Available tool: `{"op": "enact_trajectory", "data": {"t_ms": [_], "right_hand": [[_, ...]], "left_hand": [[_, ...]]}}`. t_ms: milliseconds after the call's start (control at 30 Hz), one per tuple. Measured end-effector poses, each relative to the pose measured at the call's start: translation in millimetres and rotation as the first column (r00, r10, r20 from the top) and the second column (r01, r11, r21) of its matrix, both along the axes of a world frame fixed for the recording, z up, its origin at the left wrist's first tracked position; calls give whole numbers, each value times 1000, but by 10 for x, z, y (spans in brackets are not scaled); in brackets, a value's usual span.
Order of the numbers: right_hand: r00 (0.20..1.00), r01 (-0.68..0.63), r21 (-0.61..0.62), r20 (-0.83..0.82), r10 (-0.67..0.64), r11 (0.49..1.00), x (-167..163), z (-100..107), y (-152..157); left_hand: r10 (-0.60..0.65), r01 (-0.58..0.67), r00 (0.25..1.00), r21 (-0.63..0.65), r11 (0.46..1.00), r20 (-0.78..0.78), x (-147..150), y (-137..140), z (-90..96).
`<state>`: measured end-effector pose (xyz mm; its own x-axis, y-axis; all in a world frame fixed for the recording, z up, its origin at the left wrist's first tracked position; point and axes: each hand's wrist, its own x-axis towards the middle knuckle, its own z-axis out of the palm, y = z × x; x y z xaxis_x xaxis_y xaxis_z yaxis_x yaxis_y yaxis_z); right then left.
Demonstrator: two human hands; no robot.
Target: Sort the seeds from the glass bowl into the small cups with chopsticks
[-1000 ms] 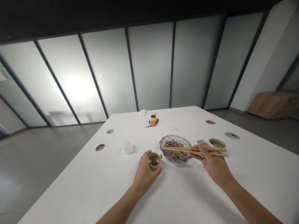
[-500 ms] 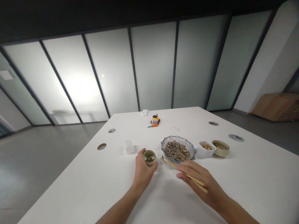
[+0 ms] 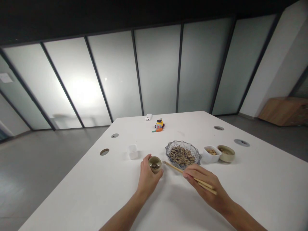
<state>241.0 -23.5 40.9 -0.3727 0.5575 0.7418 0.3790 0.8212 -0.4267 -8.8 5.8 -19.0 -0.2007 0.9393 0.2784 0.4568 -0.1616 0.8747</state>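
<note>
My left hand (image 3: 148, 175) is wrapped round a small olive-green cup (image 3: 157, 159), which has some sunflower seeds (image 3: 154, 166) at its bottom. In my right hand (image 3: 204, 183) is a pair of wooden chopsticks (image 3: 176, 168), closed together, their tips beside the cup's right rim. A small dark seed (image 3: 164, 162) appears to be at the tips. Behind the chopsticks stands a scalloped glass bowl (image 3: 196, 152) with a heap of striped sunflower seeds (image 3: 181, 155) in it.
Right of the glass bowl, a white square bowl (image 3: 212, 158) of nuts touches an olive bowl (image 3: 227, 156). A clear plastic box (image 3: 132, 152) stands to the left. Farther back are a yellow toy car (image 3: 159, 124), an orange screwdriver-like toy (image 3: 158, 130) and a white device (image 3: 148, 117).
The chopstick tips have moved left, closer to the cup's rim, and have come together. My left hand still holds the cup, now turned slightly so more of its inside shows.
</note>
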Motion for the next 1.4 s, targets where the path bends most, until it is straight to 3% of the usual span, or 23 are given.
{"op": "enact_trajectory", "data": {"t_ms": [300,700,900,1133,1267,1400], "right_hand": [[999,23,20,-43,-22,1000,11,-19,-12],[982,148,187,-148,-121,971,24,172,-131],[989,103,138,-118,-87,985,-9,145,-164],[942,303,117,-184,-279,946,201,12,98],[923,356,-12,-149,-354,934,307,-94,268],[923,330,-118,-169,-346,937,314,-167,320]], "left_hand": [[-11,11,1000,8,1000,0,-6,-7,-6],[-43,42,998,-27,999,-47,-10,-19,17],[-50,49,998,-19,999,-32,-7,-28,16],[-88,88,996,-19,996,-17,-4,-39,13],[-95,95,995,-21,995,-12,-12,-43,24],[-104,103,994,-14,995,-18,-19,-46,19]]}}
